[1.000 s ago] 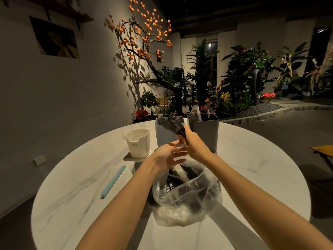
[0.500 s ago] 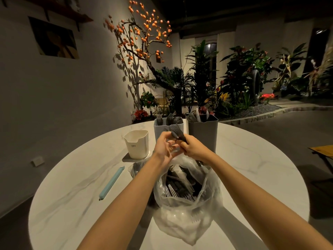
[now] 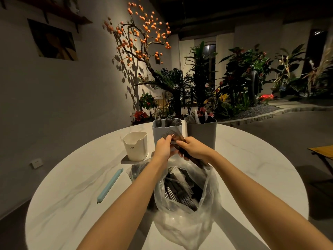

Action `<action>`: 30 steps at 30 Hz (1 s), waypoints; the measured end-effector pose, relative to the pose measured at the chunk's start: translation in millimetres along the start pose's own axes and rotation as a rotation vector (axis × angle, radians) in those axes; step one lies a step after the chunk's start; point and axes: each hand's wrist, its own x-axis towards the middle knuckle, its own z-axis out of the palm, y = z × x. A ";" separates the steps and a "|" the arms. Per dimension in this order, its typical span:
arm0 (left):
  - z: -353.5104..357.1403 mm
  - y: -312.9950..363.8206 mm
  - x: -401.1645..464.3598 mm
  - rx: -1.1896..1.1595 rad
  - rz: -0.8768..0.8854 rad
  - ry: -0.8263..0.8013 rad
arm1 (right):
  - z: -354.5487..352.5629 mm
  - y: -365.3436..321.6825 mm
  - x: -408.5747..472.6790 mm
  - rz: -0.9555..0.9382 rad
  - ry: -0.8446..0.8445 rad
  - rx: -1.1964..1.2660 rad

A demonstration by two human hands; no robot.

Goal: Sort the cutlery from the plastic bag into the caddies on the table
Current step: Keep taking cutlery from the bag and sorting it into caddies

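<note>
A clear plastic bag (image 3: pixel 185 224) full of dark cutlery stands open at the table's near middle. Above its mouth my right hand (image 3: pixel 194 147) grips a bundle of dark forks (image 3: pixel 173 134) by the handles, tines pointing away. My left hand (image 3: pixel 163 147) pinches the fork heads from the left. Just behind the hands stand a light grey caddy (image 3: pixel 158 134) holding forks and a dark grey caddy (image 3: pixel 203 134) holding knives. A smaller white caddy (image 3: pixel 135 146) sits to the left; nothing shows above its rim.
A light blue bag clip (image 3: pixel 110 185) lies on the round white marble table (image 3: pixel 72 186) to the left. Another clear bag (image 3: pixel 137 170) of dark cutlery lies behind my left forearm. Plants and a wall stand beyond the table; a wooden stool (image 3: pixel 322 152) is at right.
My right hand has lowered the fork bundle from beside the light grey caddy's rim toward the bag. My left hand has come up to grasp the fork heads.
</note>
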 end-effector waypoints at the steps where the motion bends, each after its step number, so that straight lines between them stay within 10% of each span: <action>1: 2.3 0.2 -0.7 0.037 0.000 -0.003 | 0.8 -0.4 0.6 -0.004 -0.001 -0.045; 30: 13.4 14.6 1.4 -0.048 0.036 -0.024 | -17.2 20.1 2.3 0.166 -0.171 0.324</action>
